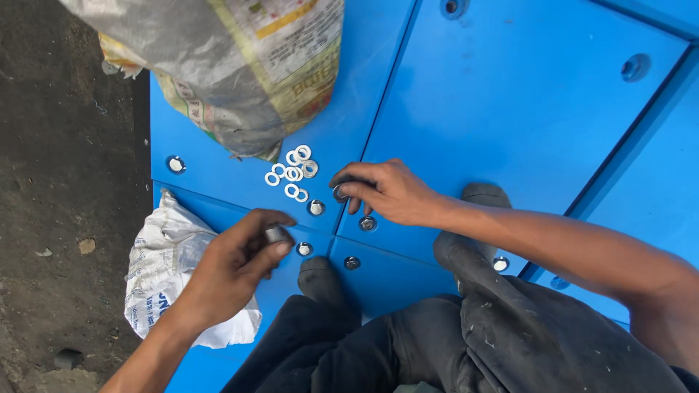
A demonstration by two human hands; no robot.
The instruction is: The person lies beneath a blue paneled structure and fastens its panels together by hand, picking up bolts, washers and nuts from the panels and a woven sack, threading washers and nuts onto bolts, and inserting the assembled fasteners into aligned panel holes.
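I squat on blue metal panels (510,109). My left hand (237,266) pinches a small grey metal piece (277,233) between thumb and fingers, just left of a bolt head (304,249). My right hand (386,191) grips a small round metal part (340,193) at its fingertips, above another bolt head (368,224). A loose pile of several silver washers (293,173) lies on the panel just left of my right hand.
A large woven sack (240,65) rests on the panels at the top left. A crumpled white bag (164,269) lies at the panel's left edge beside dark dirt ground (58,182). More bolt heads (175,164) dot the panels. My feet (320,273) stand near the seams.
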